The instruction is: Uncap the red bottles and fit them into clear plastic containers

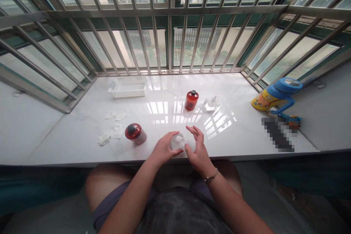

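My left hand (163, 147) is wrapped round a small clear plastic container (177, 141) near the front edge of the white sill (241, 131). My right hand (197, 150) is beside the container on its right, thumb against its side and fingers curled above it. A dark red bottle with a black cap (135, 133) lies tilted just left of my left hand. A second red bottle (191, 99) stands upright farther back. Next to it sits a small clear box (211, 103).
A white slotted basket (128, 86) stands at the back left. Crumpled white wipes (112, 128) lie at the left. A blue and yellow water bottle (276, 95) lies at the right, near a blurred dark object (277, 134). Metal window bars (170, 36) close off the back.
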Motion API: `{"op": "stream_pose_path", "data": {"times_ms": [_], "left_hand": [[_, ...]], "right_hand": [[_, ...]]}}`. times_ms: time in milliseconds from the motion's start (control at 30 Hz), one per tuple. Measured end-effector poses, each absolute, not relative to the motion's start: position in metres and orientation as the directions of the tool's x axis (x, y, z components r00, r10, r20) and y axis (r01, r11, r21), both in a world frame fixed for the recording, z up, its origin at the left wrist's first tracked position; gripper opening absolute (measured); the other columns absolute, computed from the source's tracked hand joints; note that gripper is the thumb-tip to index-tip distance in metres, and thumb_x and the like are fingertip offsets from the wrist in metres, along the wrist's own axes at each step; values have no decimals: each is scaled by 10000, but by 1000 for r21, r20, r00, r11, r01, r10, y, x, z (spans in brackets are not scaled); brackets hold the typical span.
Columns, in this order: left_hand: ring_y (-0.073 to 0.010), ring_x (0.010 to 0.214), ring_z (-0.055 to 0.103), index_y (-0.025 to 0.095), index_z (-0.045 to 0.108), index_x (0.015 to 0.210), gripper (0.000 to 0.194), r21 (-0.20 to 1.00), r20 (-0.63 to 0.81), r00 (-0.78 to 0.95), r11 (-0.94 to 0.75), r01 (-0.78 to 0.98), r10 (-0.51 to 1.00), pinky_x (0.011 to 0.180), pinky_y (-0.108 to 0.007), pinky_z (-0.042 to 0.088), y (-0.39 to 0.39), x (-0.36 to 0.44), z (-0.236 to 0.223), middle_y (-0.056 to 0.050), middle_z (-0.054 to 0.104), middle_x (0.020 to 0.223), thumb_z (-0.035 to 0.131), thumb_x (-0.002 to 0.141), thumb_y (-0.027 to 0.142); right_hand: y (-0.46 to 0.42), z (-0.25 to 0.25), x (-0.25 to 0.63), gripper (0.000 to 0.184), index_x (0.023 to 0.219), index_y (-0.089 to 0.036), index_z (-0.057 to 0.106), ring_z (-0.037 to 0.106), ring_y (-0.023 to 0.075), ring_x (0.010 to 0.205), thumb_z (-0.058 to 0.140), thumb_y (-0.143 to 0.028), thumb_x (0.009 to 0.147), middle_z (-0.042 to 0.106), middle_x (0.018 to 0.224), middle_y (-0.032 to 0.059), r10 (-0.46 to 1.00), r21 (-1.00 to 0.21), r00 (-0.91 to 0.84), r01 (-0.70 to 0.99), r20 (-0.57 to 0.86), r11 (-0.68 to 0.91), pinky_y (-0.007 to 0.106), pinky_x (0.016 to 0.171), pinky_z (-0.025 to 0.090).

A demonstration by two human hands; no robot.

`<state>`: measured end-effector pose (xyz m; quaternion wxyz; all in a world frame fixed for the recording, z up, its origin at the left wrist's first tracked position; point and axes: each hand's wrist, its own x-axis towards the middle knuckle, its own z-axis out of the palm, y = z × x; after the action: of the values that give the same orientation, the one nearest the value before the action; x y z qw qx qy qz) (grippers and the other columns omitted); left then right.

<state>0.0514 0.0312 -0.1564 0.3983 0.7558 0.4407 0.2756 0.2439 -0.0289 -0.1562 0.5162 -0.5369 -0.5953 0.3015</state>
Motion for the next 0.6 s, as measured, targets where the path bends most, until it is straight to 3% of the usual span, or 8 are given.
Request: {"op": "stream_pose_path", "data": {"times_ms": [133,267,333,433,567,600], "left_hand": [[-287,1341,675,321,616,1435,740,850,64,449,-285,444,891,1167,-450,532,31,51,-157,-42,704,1441,938,769,297],[-283,1347,673,318,624,1431,723,854,64,445,-280,438,893,1184,-446,523,30,51,-158,-38,703,1446,927,776,286],[-286,1356,667,320,625,1435,732,856,61,443,-275,438,894,1191,-447,519,30,51,-158,-38,700,1452,928,770,284],[-290,1349,669,315,627,1431,732,856,49,441,-265,443,896,1184,-452,523,31,51,-157,-44,701,1448,927,764,281],[-295,1347,666,313,617,1442,722,850,48,455,-276,449,889,1182,-466,521,30,52,-154,-52,696,1451,908,782,280],[-297,1351,663,315,612,1448,728,849,49,458,-278,449,888,1184,-470,520,30,52,-154,-51,693,1454,907,783,283]], "right_hand": [[-30,-159,247,584,1507,-258,336,632,287,1322,567,-191,975,663,1218,105,955,-926,99,292,278,239,642,1249,410],[-32,-159,246,767,1613,-255,214,392,305,1587,582,-162,946,519,1538,175,970,-929,48,302,240,215,646,1321,289],[-32,-159,245,750,1593,-252,247,428,303,1558,588,-156,932,516,1527,176,963,-929,98,302,252,212,637,1321,293],[-32,-160,244,663,1521,-259,311,572,283,1424,579,-145,925,636,1313,123,958,-930,91,282,271,237,627,1296,347],[-33,-161,243,792,1609,-253,219,394,311,1593,591,-159,916,510,1568,186,968,-927,61,308,244,215,638,1313,316],[-33,-161,243,785,1601,-251,234,408,317,1582,597,-164,910,492,1580,193,964,-924,88,319,251,211,639,1308,326]]}}
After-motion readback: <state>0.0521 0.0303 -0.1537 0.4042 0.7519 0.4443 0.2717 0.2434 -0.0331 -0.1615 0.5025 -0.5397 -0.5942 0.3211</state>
